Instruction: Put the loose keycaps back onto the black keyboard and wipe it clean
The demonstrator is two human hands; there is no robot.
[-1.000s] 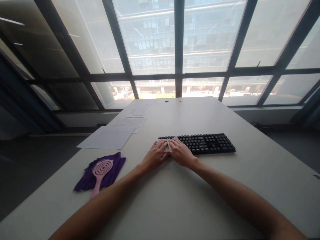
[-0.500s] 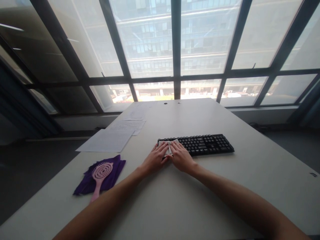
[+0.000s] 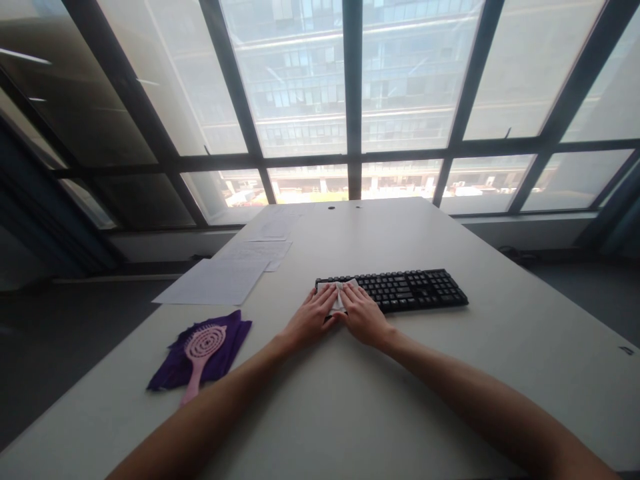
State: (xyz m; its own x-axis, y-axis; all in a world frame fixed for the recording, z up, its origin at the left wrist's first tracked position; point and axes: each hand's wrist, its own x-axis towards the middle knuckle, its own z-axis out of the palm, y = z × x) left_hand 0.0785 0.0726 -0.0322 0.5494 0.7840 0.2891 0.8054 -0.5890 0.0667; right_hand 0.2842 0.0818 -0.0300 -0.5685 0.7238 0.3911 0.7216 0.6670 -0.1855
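Fingers of the left hand (image 3: 311, 321) and right hand (image 3: 364, 320): extended, lying flat side by side on a white wipe (image 3: 339, 303), pressing it from above rather than pinching it; the thumbs meet, or nearly meet, at its near side. Whether any fingertip curls under the wipe cannot be told. Beneath, the keyboard (image 3: 425, 291) lies flat near the middle of the counter (image 3: 350, 407), its long side running across; the hands cover its left end, while its right end, toward the counter's right edge, is untouched.

Likely faults: with pressure on one end only, a sideways push could slide or pivot the keyboard; a loosely folded wipe could bunch between the hands or catch on key edges. Uneven pressure could leave the gaps between keys unreached.

Farther out, toward the counter's left edge, a pink brush (image 3: 206, 341) rests on a folded purple cloth (image 3: 234, 343), its handle projecting past the cloth to just beside the left forearm (image 3: 220, 407); a backward sweep of that arm could knock it. Beyond, sheets (image 3: 213, 282) line the left edge, the nearest reaching the rim, where a brush of the arm could tip it off.
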